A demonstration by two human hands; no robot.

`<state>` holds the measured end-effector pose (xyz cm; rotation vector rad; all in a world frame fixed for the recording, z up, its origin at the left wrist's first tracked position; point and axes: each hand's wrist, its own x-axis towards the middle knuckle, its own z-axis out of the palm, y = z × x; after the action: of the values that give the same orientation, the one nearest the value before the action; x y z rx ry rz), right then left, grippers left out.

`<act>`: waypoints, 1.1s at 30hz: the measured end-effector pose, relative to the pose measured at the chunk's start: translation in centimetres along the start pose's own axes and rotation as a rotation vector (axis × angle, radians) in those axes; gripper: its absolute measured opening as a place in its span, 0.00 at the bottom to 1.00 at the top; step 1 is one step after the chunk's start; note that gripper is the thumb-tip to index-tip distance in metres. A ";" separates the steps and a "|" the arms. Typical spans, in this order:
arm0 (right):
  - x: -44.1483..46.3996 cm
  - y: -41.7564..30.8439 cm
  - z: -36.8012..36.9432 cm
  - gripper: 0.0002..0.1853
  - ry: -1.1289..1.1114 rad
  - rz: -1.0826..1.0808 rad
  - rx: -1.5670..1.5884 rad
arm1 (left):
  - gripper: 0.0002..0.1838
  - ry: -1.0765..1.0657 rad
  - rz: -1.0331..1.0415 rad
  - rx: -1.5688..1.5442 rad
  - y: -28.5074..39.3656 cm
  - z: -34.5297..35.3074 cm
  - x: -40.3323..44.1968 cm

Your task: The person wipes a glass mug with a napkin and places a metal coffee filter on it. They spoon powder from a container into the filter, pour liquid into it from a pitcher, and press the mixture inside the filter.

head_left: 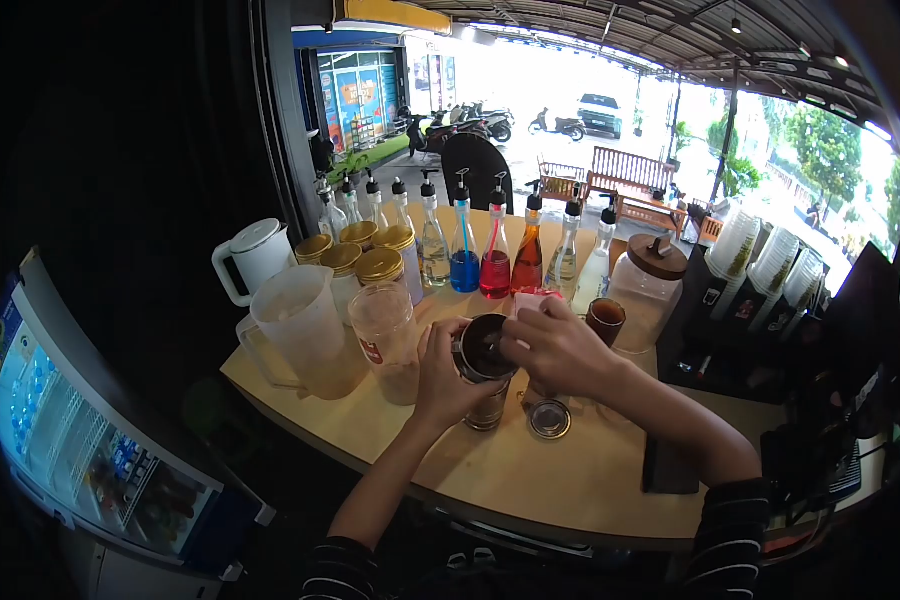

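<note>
My left hand [444,376] is wrapped around a round container [484,338] with a shiny metal rim and a dark inside, its mouth tilted toward me. My right hand [562,345] is closed, with its fingertips at the container's right rim and mouth; what they pinch is hidden. Just behind the right hand shows something pale and pinkish [536,298]. Below the container a glass vessel [487,412] stands partly covered on the counter. A round metal lid [549,419] lies beside it. To the right of my right hand is a brown cup [606,318].
A clear jar [382,330] and a large plastic pitcher [305,330] stand left of my hands. Behind are gold-lidded jars [378,266] and a row of pump bottles, including a blue one [464,265]. A wooden-lidded jar [650,290] and stacked cups [772,262] stand right.
</note>
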<state>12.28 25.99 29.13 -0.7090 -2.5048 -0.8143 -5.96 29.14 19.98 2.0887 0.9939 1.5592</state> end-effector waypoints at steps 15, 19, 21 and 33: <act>-0.3 0.2 0.7 0.11 0.021 0.161 0.116 | 0.42 -0.014 0.044 -0.012 -0.4 0.5 0.2; 0.2 1.8 -0.4 0.10 -0.098 0.015 0.045 | 0.43 -0.135 0.060 0.032 -0.3 -0.5 0.6; 0.3 2.1 -0.5 0.10 -0.091 -0.032 -0.004 | 0.43 -0.150 0.099 0.058 -0.6 -0.6 0.8; 1.2 2.0 -0.1 0.10 -0.103 -0.030 -0.029 | 0.42 -0.186 0.109 0.020 -0.7 -0.7 0.9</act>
<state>12.48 27.71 30.70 -0.7423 -2.6054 -0.8460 -6.72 30.17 20.42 2.2874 0.8464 1.3777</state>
